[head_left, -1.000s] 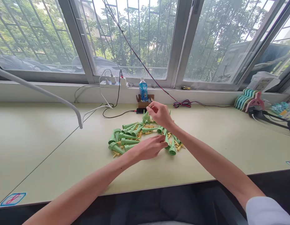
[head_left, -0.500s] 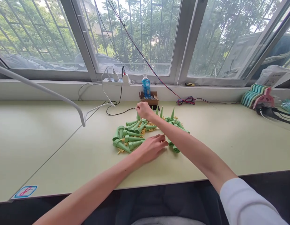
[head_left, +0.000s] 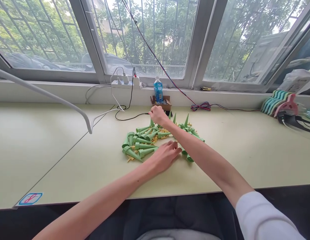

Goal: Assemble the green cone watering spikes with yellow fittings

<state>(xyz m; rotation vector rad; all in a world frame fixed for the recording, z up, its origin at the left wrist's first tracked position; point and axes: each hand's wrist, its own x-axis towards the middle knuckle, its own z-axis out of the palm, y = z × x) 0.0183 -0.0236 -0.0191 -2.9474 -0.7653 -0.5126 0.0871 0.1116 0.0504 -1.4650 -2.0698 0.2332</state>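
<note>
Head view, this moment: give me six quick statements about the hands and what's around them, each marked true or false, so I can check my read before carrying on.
1. The left hand is nearer the front edge of the table than the right hand. True.
2. The left hand and the right hand are touching each other. False: they are apart.
3. Some yellow pieces lie among the green spikes. True.
4. All the green spikes stand point up. False: many lie on their sides.
5. The blue bottle stands in a small brown box. True.
6. The blue bottle is nearer the front edge than the left hand. False: it is farther back than both hands.
</note>
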